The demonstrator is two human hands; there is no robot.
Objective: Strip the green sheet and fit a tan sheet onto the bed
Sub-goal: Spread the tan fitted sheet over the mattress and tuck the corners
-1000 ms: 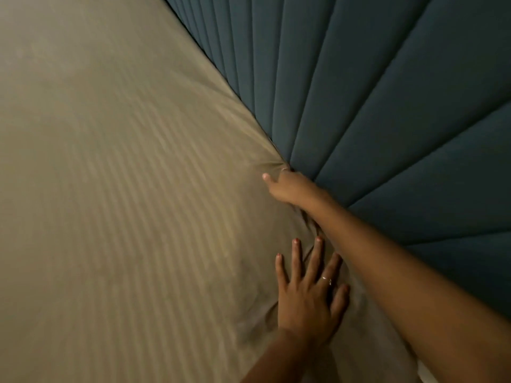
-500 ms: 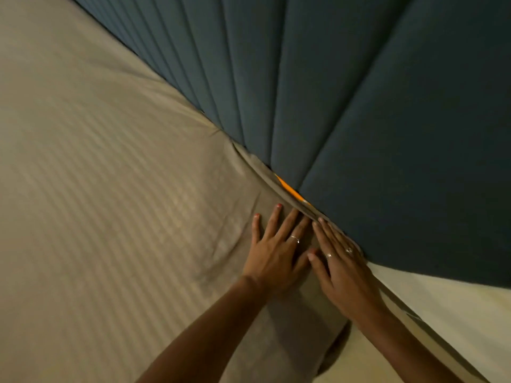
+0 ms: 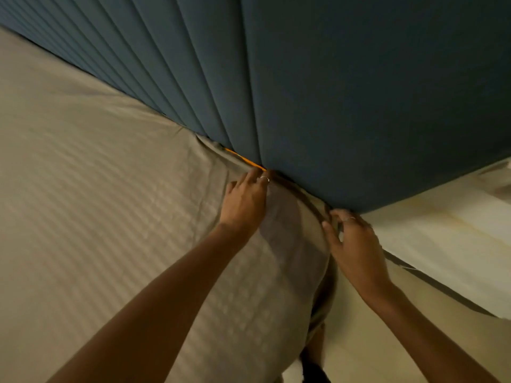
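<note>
the tan sheet [image 3: 105, 217] covers the bed and fills the left and middle of the view; it has soft stripes and little squares in its weave; it lies mostly flat, with a few folds near the top edge where it meets the blue headboard [image 3: 345, 92]; the headboard is padded, with long straight seams running up it.

the left hand [image 3: 244, 201] lies on the sheet right at the corner, next to the headboard; its fingers [image 3: 250, 176] bend down over the sheet's edge and seem to push it into the gap; there is a ring on one finger; i cannot tell if it holds any cloth; just past the fingertips a thin orange strip [image 3: 244, 159] shows in the gap between the sheet and the headboard.

the right hand [image 3: 356, 247] is at the side of the same corner, just under the bottom end of the headboard; its thumb [image 3: 330, 234] and curled fingers pinch the dark edge of the tan sheet there; it also wears a ring.

between the two hands the sheet bulges round over the corner of the bed; to the right is a pale wall [image 3: 448, 230] with a dark strip along its bottom; both arms are bare and reach in from below.
</note>
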